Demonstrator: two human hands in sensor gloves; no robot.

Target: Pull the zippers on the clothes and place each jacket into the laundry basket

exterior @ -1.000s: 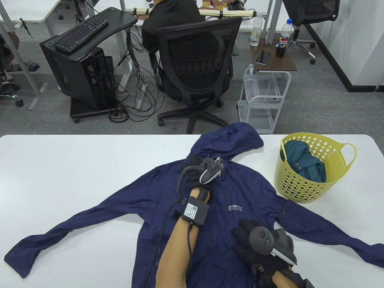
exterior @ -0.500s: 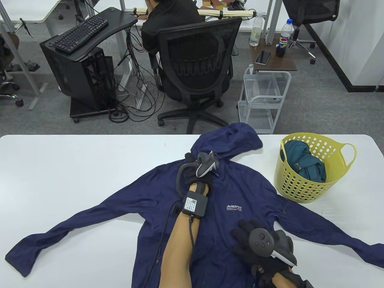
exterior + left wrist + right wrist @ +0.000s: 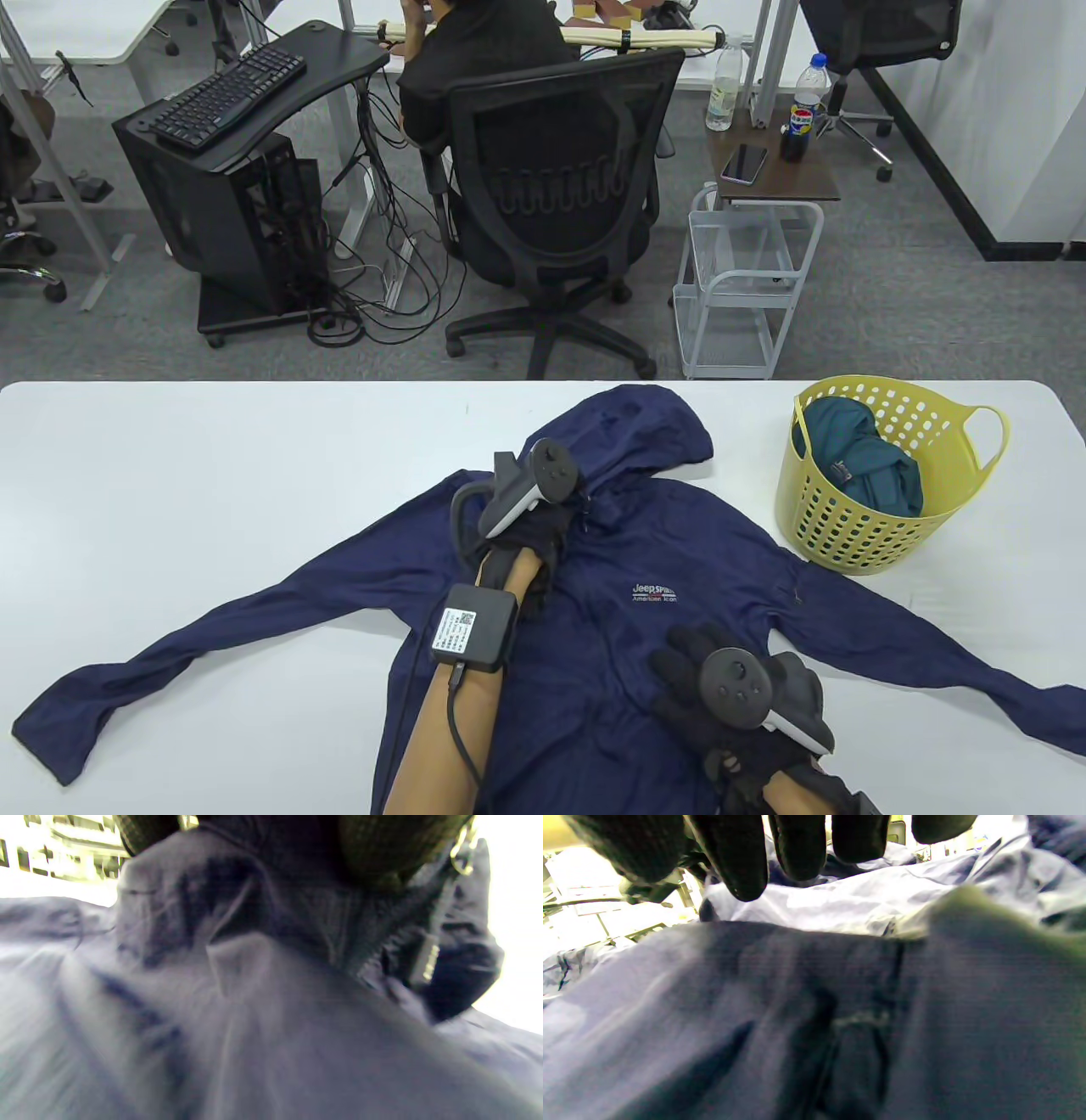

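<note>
Navy hooded jacket (image 3: 679, 543) of thin, matt, lightly creased woven cloth, with a small metal zipper pull (image 3: 426, 961) at the collar. Yellow perforated laundry basket (image 3: 857, 526) of smooth, slightly glossy plastic holding a teal cloth garment (image 3: 865, 463); smooth matt white table (image 3: 212, 475). Black knitted sensor gloves on the left hand (image 3: 530, 526) and right hand (image 3: 721, 705).

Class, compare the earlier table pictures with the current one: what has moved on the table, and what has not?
The left hand, at the collar of the navy jacket, moved toward the person and to the left; the hood slid back off the table's far edge. The right hand stays flat on the jacket's lower front. The yellow basket and teal garment are unchanged.
</note>
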